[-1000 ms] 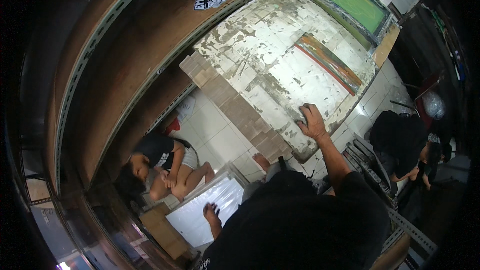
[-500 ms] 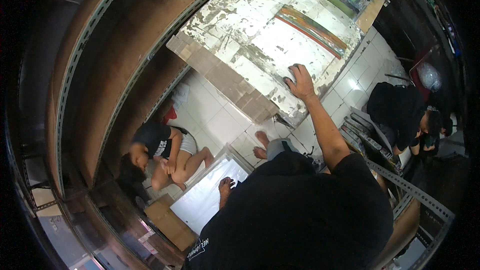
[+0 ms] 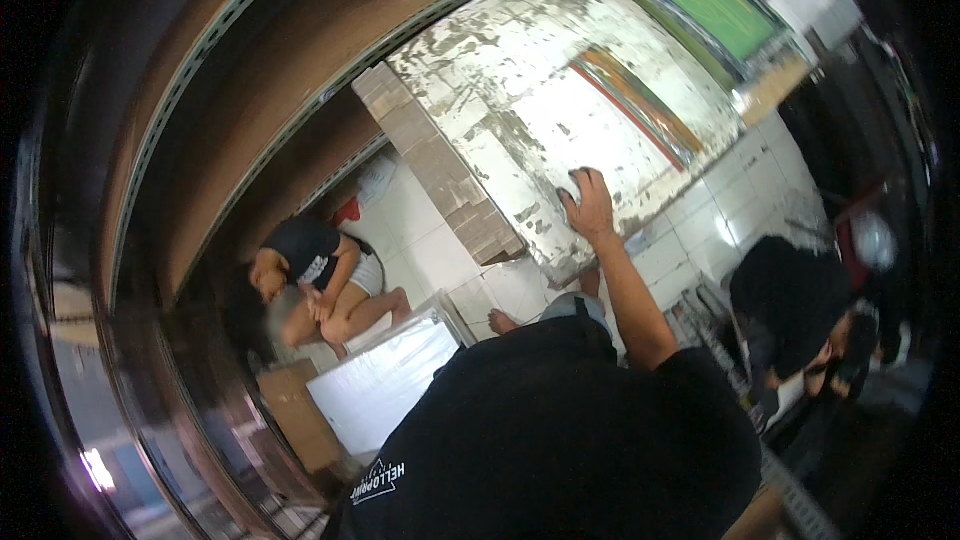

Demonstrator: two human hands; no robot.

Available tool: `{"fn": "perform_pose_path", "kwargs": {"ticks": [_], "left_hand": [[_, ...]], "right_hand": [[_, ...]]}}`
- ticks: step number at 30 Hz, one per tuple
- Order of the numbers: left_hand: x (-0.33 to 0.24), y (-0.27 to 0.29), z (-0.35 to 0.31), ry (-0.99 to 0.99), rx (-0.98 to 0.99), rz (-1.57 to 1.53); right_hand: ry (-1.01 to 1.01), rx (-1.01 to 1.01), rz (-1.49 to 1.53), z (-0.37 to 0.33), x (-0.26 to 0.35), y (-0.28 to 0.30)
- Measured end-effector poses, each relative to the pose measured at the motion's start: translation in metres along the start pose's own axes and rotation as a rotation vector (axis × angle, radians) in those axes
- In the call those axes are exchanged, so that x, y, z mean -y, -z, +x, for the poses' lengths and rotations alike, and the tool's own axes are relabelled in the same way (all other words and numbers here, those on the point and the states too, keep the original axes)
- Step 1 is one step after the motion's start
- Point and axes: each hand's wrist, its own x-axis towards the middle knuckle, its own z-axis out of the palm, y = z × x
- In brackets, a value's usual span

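Observation:
My right hand (image 3: 590,208) rests at the near edge of a worn white tabletop (image 3: 500,50), fingers spread and slightly bent, holding nothing that I can see. Beyond it, long flat strips (image 3: 640,105) in red-orange, brown and green lie together on the peeling surface. My left hand is out of sight, hidden by my black shirt. Down to the left of my body is a stack of white sheets (image 3: 385,380), partly covered by something clear and shiny.
Brown tape-like strips cover the table's left edge (image 3: 440,165). A green framed panel (image 3: 705,5) lies at the far right. Shelves (image 3: 250,90) line the left. One person (image 3: 325,270) sits on the floor at left; another (image 3: 790,305) bends down at right. A cardboard box (image 3: 300,415) stands beside the sheets.
My left hand, earlier over the white sheets, has gone out of view behind my body. My right hand stays on the tabletop near its front edge. My view has shifted, and my feet have moved apart.

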Motion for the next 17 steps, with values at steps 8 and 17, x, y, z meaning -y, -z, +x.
{"fn": "perform_pose_path", "kwargs": {"ticks": [8, 17], "left_hand": [[-0.008, -0.124, -0.077, -0.03, -0.021, -0.204], [0.073, -0.187, -0.111, 0.109, 0.008, -0.196]], "right_hand": [[-0.068, 0.218, 0.192, 0.005, -0.021, -0.01], [-0.032, 0.532, 0.047, 0.039, -0.039, -0.004]]}}
